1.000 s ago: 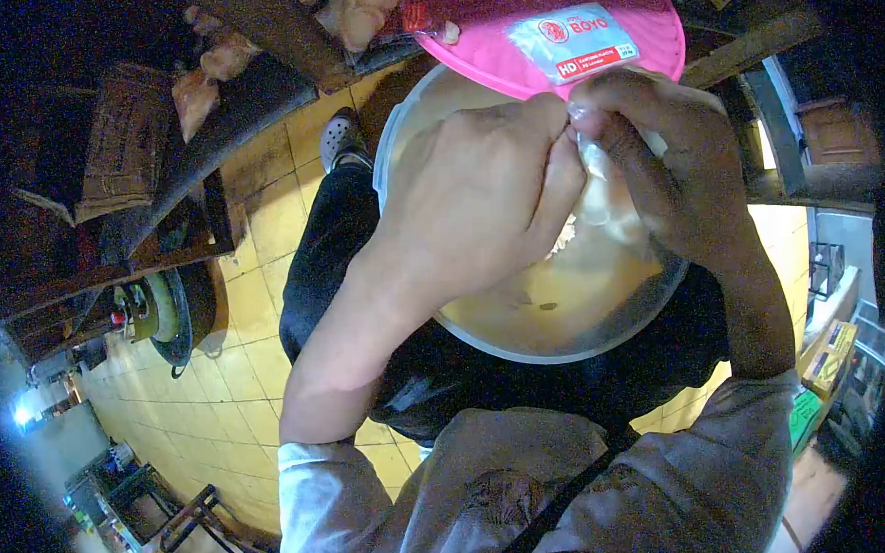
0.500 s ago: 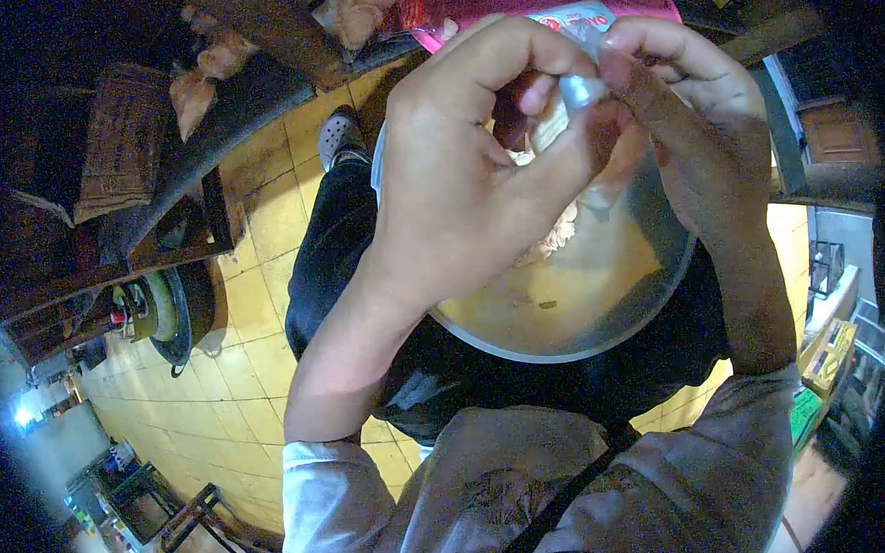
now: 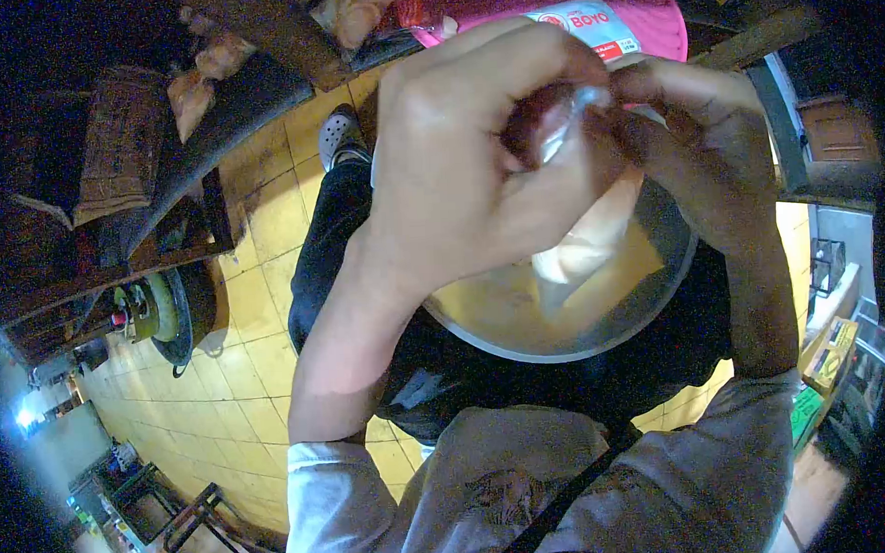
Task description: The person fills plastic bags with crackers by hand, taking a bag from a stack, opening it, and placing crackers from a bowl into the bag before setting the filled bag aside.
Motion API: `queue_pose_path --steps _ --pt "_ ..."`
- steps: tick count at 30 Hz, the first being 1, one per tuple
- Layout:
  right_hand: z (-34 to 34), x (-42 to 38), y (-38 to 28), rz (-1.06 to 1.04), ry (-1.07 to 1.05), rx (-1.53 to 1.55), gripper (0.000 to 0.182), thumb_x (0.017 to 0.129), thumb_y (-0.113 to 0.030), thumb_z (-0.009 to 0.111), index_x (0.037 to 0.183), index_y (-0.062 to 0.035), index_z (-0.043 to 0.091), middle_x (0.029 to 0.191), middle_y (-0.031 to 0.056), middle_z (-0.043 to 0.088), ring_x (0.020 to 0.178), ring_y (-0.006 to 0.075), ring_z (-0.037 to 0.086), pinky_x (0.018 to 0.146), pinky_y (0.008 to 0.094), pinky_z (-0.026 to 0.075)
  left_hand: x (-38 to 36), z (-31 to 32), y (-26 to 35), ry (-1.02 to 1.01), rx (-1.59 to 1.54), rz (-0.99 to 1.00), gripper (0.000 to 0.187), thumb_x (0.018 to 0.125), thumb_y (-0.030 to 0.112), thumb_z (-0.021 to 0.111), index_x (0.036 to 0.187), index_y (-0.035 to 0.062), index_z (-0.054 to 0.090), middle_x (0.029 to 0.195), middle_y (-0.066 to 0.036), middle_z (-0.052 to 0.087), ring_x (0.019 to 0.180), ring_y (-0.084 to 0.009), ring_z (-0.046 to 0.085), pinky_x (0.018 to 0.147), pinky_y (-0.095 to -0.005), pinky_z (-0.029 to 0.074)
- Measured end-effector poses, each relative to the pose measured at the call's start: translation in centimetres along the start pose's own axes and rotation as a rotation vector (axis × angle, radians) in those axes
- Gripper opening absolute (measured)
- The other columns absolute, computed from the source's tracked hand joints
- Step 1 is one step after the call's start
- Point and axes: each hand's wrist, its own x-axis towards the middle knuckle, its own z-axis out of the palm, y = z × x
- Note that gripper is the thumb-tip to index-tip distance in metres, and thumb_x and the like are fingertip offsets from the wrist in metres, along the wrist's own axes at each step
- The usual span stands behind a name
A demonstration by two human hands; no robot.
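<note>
Up close, my left hand [image 3: 478,163] and my right hand [image 3: 696,131] meet, fingers closed on the gathered neck of a small clear plastic bag [image 3: 589,240]. The bag hangs below my fingers with something pale inside; what that is I cannot make out. Under it, a wide round basin [image 3: 504,352] rests on my lap, its far side hidden by my hands. Beyond my fingertips lies a white packet [image 3: 588,20] with red lettering reading BOYO, on a bright pink tray or lid [image 3: 662,15].
Several knotted bags of pale food [image 3: 222,58] sit on the dark wooden table [image 3: 261,107] at upper left. A piece of cardboard [image 3: 121,141] lies farther left. A dark wok-like pan [image 3: 176,320] is beneath a low shelf. Wooden stools [image 3: 193,514] stand at lower left.
The bag now hangs lower, below my fingers, over the basin. My hands have drawn closer around its neck, and more of the BOYO packet shows.
</note>
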Motion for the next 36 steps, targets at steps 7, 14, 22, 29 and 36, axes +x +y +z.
queue_pose_path --steps 7,14,22,29,36 --pt "-0.6 0.3 0.4 -0.078 0.124 -0.174 0.009 0.084 0.005 0.057 0.092 0.0039 0.063 0.098 0.0093 0.066 0.091 0.0135 0.06 0.08 0.0238 0.047 0.7 2.3 -0.9 0.101 0.122 0.191 0.017 0.072 0.006 0.07 0.088 0.0014 0.066 0.077 -0.01 0.065 0.064 -0.0215 0.062 0.061 -0.03 0.049" --pt "0.0 0.5 2.2 -0.249 0.348 -0.373 0.017 0.084 0.006 0.063 0.1 0.0015 0.068 0.101 0.0082 0.069 0.097 0.0136 0.063 0.082 0.0242 0.048 0.4 2.9 -0.9 0.205 0.122 0.152 0.02 0.069 0.011 0.07 0.086 0.0017 0.064 0.077 -0.013 0.063 0.068 -0.029 0.062 0.063 -0.037 0.05" --pt "1.8 1.1 2.4 -0.08 0.245 -0.318 0.012 0.085 -0.008 0.066 0.094 0.0 0.066 0.087 0.0054 0.068 0.08 0.0128 0.063 0.073 0.0258 0.05 -0.2 3.4 -1.3 0.13 0.508 0.078 0.018 0.069 0.01 0.076 0.084 0.0042 0.066 0.08 -0.012 0.066 0.07 -0.0288 0.064 0.063 -0.0353 0.05" --pt "0.1 0.8 3.8 -0.23 0.063 -0.332 0.025 0.089 -0.024 0.066 0.096 -0.0006 0.061 0.1 0.0065 0.061 0.097 0.0137 0.058 0.085 0.0275 0.046 0.1 2.9 -1.5 0.073 0.621 0.251 0.017 0.069 0.021 0.07 0.08 0.0085 0.066 0.072 -0.007 0.062 0.077 -0.025 0.061 0.085 -0.0425 0.044" --pt "-1.3 1.1 4.6 -0.035 -0.361 0.036 0.017 0.079 -0.01 0.065 0.091 0.0008 0.061 0.087 0.0085 0.062 0.086 0.0177 0.062 0.08 0.0305 0.048 -0.5 2.1 0.2 -0.2 0.642 0.071 0.024 0.066 0.023 0.077 0.081 0.0106 0.064 0.077 -0.008 0.065 0.072 -0.0265 0.061 0.078 -0.039 0.049"
